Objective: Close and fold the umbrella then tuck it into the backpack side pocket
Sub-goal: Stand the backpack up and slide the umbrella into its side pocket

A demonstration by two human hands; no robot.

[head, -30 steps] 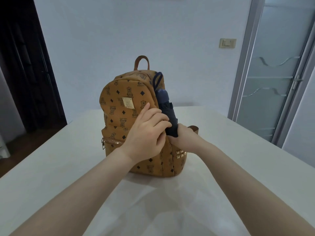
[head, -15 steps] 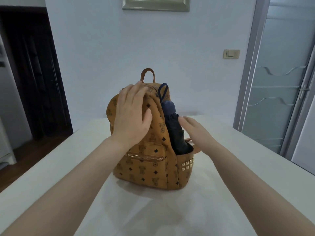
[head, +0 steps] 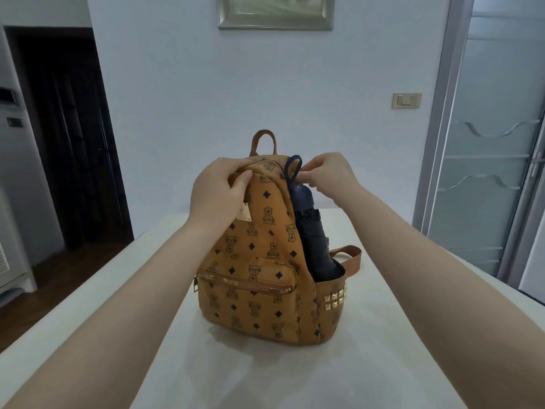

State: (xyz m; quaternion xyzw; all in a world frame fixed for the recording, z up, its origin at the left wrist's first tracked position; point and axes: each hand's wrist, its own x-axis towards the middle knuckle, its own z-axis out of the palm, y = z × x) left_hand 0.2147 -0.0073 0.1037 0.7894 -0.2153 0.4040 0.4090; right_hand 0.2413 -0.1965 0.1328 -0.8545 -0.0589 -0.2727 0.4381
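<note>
A tan backpack (head: 259, 261) with a bear print stands upright on the white table (head: 383, 335). A folded navy umbrella (head: 314, 240) stands in its right side pocket (head: 331, 296), handle up, leaning against the bag. My left hand (head: 218, 193) grips the top of the backpack, thumb on the front panel. My right hand (head: 327, 172) pinches the umbrella's dark blue wrist loop (head: 292, 169) just above the handle.
A brown shoulder strap (head: 349, 255) sticks out behind the bag on the right. A dark doorway (head: 67, 137) is at the left, a frosted glass door (head: 495, 143) at the right, a framed picture (head: 275, 11) on the wall ahead.
My left hand slid up from the bag's front to grip its top. My right hand rose from beside the pocket to the umbrella's wrist loop. The view tilted upward.
</note>
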